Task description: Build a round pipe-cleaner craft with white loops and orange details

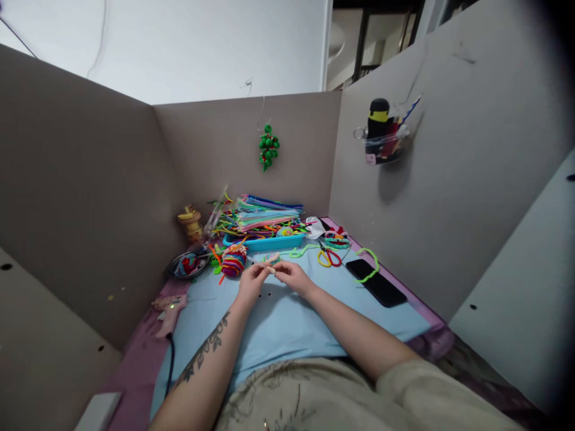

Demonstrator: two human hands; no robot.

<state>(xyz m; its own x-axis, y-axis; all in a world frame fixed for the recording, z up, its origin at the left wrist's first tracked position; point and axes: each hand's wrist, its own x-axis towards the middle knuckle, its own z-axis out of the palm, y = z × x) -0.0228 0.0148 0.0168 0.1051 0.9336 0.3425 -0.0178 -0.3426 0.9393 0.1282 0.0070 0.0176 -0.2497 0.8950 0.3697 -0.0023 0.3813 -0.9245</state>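
Note:
Above the middle of the light blue cloth [296,329], my left hand [252,279] and my right hand [293,276] meet fingertip to fingertip. Both are closed in a pinch on a small cream-coloured piece [271,270], too small to name for certain. Just behind the fingers lies a pastel fuzzy piece [272,258], partly hidden by them. Left of my left hand rests a striped rainbow bundle [234,261] of pipe cleaners. A green pipe cleaner [305,250] curls on the cloth beyond my right hand.
A blue tray [269,243] piled with pipe cleaners [269,215] stands at the back. Scissors [329,257], a black phone [376,282] and a coloured fuzzy piece [336,238] lie right. A pink glue gun [171,311] and a dark bowl [188,264] are left. Partitions [242,143] enclose the table.

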